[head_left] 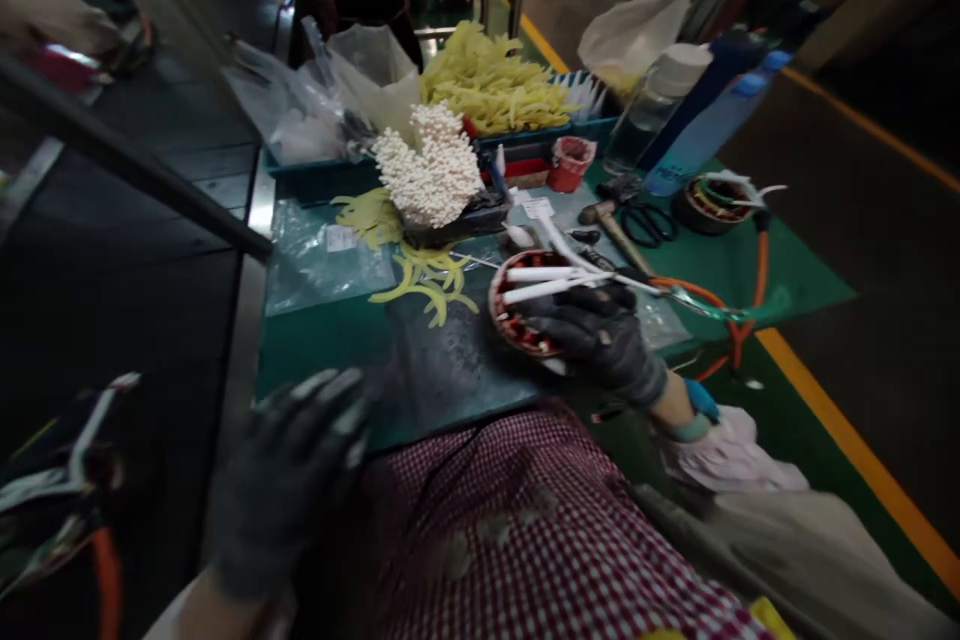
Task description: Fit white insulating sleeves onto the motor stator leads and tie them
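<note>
The right hand (600, 340), gloved in black, holds the wound stator (512, 320), from which white sleeves (551, 287) project. The left hand (289, 470), also gloved, is open, fingers spread, near the counter (322, 390) edge, apart from the stator.

This is a factory workshop, with a yellow-lined floor (847, 430) beside a green-matted desk (739, 275) holding yellow plastic strips (487, 80) and a motor stator (510, 315).

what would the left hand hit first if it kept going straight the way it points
The left hand points up and right across the green mat, so the first thing in line looks like the loose yellow strips on it, though depth is unclear.
</note>
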{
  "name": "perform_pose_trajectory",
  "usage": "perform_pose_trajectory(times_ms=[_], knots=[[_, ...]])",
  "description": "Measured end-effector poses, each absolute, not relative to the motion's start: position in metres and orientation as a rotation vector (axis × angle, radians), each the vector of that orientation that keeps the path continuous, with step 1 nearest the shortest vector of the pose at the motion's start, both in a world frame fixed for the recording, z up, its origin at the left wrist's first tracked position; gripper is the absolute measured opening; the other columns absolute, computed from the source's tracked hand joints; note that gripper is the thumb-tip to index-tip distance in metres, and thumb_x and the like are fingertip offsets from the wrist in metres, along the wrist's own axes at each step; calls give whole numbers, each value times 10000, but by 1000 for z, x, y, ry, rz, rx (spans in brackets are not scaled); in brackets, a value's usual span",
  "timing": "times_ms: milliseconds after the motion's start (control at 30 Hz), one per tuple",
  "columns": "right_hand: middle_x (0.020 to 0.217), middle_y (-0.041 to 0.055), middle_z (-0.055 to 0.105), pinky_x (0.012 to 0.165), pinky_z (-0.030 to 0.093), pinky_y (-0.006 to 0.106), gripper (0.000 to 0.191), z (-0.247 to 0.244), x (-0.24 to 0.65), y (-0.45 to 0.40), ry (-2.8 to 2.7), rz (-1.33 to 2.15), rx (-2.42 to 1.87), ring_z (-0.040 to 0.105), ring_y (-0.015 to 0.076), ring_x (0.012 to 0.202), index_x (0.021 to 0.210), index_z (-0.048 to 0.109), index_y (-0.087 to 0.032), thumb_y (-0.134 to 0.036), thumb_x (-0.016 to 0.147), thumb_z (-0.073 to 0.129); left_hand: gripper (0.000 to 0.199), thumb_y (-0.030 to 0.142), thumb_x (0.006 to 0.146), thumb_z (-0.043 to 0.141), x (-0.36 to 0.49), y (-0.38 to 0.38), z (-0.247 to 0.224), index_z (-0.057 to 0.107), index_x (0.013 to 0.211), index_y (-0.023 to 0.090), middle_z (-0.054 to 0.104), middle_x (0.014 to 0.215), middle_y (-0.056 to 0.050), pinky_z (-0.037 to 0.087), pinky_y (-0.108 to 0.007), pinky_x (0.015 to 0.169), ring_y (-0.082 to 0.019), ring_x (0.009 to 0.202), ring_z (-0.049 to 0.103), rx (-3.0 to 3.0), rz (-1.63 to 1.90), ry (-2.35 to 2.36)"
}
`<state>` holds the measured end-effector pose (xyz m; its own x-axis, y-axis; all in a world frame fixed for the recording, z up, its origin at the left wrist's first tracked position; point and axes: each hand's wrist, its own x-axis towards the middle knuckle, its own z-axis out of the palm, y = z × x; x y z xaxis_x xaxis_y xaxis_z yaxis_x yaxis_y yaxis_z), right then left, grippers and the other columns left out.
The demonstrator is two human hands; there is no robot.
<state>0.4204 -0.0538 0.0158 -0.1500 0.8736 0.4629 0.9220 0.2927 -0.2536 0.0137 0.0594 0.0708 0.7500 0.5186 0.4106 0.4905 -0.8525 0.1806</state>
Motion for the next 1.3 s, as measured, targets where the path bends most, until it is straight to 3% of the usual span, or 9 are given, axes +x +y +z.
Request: perform_pose_trajectory(times_ms=[100,200,467,633,733,833,1000,1133,1300], knots=[[1476,29,829,1281,540,628,348,3,366,-13,-2353,61,-1269,728,317,1448,1470,756,-356,-333,1132,675,390,157,1017,795,25,48,54,770,1347,363,875,1324,-4,561,-437,1123,-254,1259,784,3183,829,623],[1479,-6,826,1322,549,540,293,-3,327,23,-2484,188,-984,709,254,1493,1376,779,-337,-254,1176,583,350,262,984,890,38,43,35,810,1303,381,892,1256,29,535,-415,1152,-243,1217,797,3270,821,631],[1420,61,840,1246,627,518,263,-20,291,44,-2413,270,-807,745,262,1424,1321,813,-297,-241,1157,616,42,346,1044,818,25,40,21,822,1084,357,883,1045,0,515,-518,1051,-310,1148,784,3011,602,1156],[1206,80,861,1035,709,511,303,-3,326,9,-1502,505,-1372,829,266,1096,1355,779,-281,-430,1093,754,278,541,1050,791,37,65,42,815,1227,328,859,1184,-48,494,-512,1070,-328,1177,747,2848,752,1130],[1289,91,842,1115,670,532,478,16,334,19,-1152,756,-1483,804,284,1183,1334,772,-267,-638,1035,787,493,576,1089,734,64,91,51,736,1497,299,822,1366,-90,492,-526,1132,-344,1286,724,2722,818,1126],[1349,81,828,1192,625,522,493,29,327,39,-1150,923,-1306,776,284,1270,1248,776,-281,-726,1036,740,341,442,1141,686,94,112,52,786,1437,303,845,1285,-63,501,-509,1162,-295,1234,748,2558,753,1060],[1152,63,856,993,700,462,465,38,317,36,-1223,842,-1278,808,267,1062,1141,781,-272,-706,985,835,202,359,1135,693,107,120,46,881,1113,290,856,1152,-48,521,-486,1132,-267,1158,756,2545,858,988],[900,34,833,776,695,404,403,39,308,20,-1248,595,-1294,769,230,800,969,785,-247,-619,921,932,244,346,1139,638,99,114,41,877,1103,313,854,1106,-32,521,-478,1076,-259,1102,757,2696,1004,913],[879,23,837,777,699,418,326,31,279,26,-1066,415,-1301,780,233,782,928,782,-256,-563,958,887,233,335,1134,633,99,93,32,862,1180,324,875,1099,-4,501,-455,1150,-232,1084,790,2685,1206,1047]])
